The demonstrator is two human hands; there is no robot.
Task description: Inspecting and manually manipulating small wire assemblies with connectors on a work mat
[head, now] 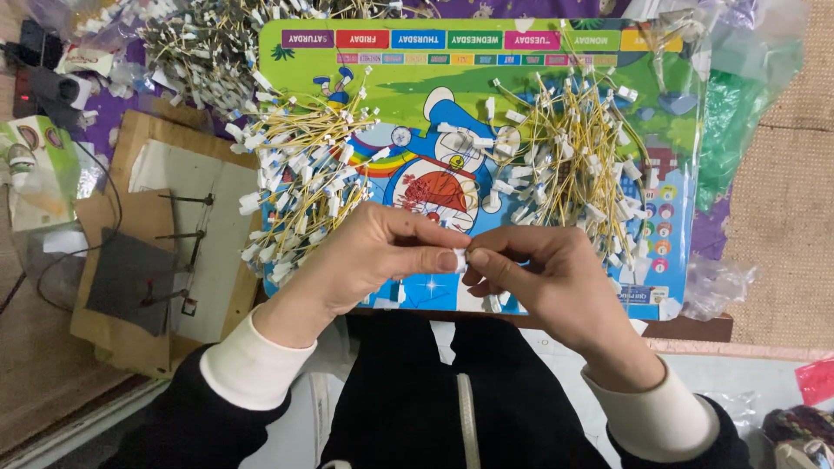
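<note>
My left hand (373, 256) and my right hand (543, 269) meet fingertip to fingertip over the front edge of a colourful cartoon board (521, 95). Between the thumbs and forefingers they pinch one small white connector (460, 258); its wire is hidden by the fingers. A heap of yellow wires with white connectors (304, 174) lies on the board just beyond my left hand. A second such heap (578, 165) lies beyond my right hand.
A third pile of wired connectors (204, 43) sits at the back left. Cardboard sheets with dark metal pins (187, 217) lie to the left. Clear plastic bags (747, 87) crowd the right side, a woven mat (790, 200) beyond them. My dark-clothed lap fills the foreground.
</note>
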